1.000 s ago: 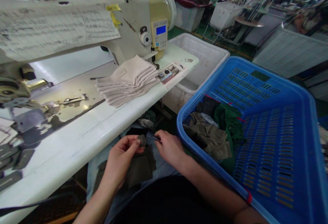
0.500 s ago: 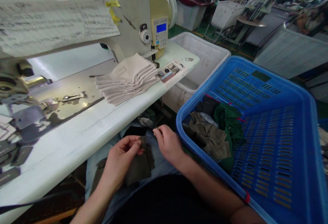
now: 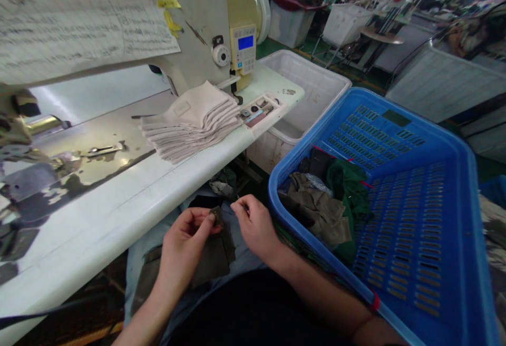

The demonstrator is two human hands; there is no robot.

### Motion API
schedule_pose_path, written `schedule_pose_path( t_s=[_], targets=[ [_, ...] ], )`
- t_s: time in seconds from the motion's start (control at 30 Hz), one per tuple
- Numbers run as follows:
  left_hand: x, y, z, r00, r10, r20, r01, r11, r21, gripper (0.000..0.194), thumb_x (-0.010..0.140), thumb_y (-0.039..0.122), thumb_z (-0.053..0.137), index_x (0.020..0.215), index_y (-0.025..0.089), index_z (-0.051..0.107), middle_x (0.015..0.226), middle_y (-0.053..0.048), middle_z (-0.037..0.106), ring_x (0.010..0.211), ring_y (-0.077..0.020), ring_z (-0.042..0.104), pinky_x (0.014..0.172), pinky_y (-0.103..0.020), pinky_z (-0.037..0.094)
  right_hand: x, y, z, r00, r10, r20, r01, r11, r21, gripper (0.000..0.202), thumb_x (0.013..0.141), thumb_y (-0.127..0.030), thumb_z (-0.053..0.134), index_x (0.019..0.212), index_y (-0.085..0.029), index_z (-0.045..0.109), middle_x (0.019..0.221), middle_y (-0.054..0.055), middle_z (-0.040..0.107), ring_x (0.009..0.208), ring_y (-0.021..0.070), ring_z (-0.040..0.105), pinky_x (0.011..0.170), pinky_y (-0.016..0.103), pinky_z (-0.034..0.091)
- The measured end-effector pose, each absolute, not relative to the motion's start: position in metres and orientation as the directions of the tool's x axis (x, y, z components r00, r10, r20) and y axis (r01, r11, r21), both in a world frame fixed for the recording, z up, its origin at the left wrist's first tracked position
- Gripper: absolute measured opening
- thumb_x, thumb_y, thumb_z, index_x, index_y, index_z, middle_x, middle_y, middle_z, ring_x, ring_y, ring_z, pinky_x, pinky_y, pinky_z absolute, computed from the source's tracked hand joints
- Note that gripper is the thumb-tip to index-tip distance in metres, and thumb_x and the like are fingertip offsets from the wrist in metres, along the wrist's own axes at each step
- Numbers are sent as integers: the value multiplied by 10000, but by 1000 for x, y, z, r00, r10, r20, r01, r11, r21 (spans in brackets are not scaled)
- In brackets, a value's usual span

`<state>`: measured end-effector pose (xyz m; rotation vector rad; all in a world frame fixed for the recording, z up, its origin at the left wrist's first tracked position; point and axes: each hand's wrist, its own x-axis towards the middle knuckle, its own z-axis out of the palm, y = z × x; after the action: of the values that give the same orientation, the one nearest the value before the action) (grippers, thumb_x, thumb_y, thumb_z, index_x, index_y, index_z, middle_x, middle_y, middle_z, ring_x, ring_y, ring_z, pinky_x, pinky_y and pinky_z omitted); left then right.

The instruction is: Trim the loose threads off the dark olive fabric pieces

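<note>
Over the lap, my left hand (image 3: pixel 182 243) pinches a small olive fabric piece (image 3: pixel 217 216) between thumb and fingertips. Just to its right, my right hand (image 3: pixel 256 227) is closed in a pinch; a thin, tiny tip shows at its fingertips, too small to name. The two hands are slightly apart. Beneath them, larger olive fabric pieces (image 3: pixel 211 261) lie on light blue cloth across the lap.
A sewing machine (image 3: pixel 201 45) stands on the white table (image 3: pixel 158 203), with a stack of beige fabric pieces (image 3: pixel 193 119) beside it. At my right is a blue basket (image 3: pixel 399 98) holding olive and green cloth. Behind it sits a white bin (image 3: pixel 328 69).
The view has shifted slightly. The fabric piece in my left hand is tilted a little differently, and both hands remain pinched close together.
</note>
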<state>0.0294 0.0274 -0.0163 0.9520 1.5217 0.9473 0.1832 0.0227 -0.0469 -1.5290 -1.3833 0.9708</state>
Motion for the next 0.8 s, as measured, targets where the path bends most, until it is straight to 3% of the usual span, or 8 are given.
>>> schedule_pose_path(
  t_s=[0.13, 0.27, 0.4, 0.6, 0.7, 0.8],
  targets=[
    [25, 28, -18, -137, 912, -386, 75, 398, 914, 431, 580, 523, 837, 792, 189, 666, 687, 8, 703, 596, -161, 673, 639, -282, 570, 185, 24, -45, 114, 993, 2, 325, -36, -945, 287, 984, -345, 532, 740, -202, 583, 691, -5, 608, 652, 151, 558, 631, 272, 393],
    [30, 26, -15, -107, 921, -375, 91, 384, 919, 395, 570, 500, 834, 744, 186, 668, 650, 5, 694, 576, -157, 653, 612, -276, 559, 179, 23, -40, 50, 994, 96, 331, 74, -941, 145, 886, -305, 687, 801, -196, 643, 806, 6, 664, 729, 149, 593, 662, 252, 416],
    [37, 24, -13, -76, 923, -377, 71, 382, 921, 351, 575, 473, 827, 701, 188, 665, 630, 16, 673, 565, -148, 640, 584, -261, 547, 173, 23, -44, 20, 995, 94, 377, 80, -923, 211, 957, -290, 582, 772, -198, 627, 772, 23, 674, 736, 164, 619, 680, 267, 425],
    [33, 25, -19, -123, 893, -434, -37, 433, 901, 382, 572, 455, 855, 761, 177, 673, 671, 23, 690, 569, -130, 652, 603, -241, 546, 178, 26, -50, 137, 990, -26, 305, -67, -950, 340, 1023, -327, 443, 734, -207, 576, 666, 3, 629, 644, 154, 601, 641, 268, 418],
    [28, 26, -21, -162, 875, -457, -82, 450, 889, 418, 554, 448, 872, 795, 171, 673, 684, 25, 702, 571, -126, 664, 611, -229, 541, 182, 24, -45, 69, 997, -46, 301, -64, -951, 366, 994, -368, 512, 673, -204, 574, 650, -4, 622, 635, 146, 586, 628, 261, 404],
    [27, 26, -23, -191, 879, -438, -73, 432, 899, 423, 557, 443, 875, 809, 172, 670, 674, 32, 699, 573, -126, 670, 606, -219, 529, 180, 19, -40, 35, 999, -11, 312, -21, -950, 189, 894, -284, 645, 727, -195, 636, 738, -1, 671, 695, 146, 596, 663, 254, 418]
  ],
)
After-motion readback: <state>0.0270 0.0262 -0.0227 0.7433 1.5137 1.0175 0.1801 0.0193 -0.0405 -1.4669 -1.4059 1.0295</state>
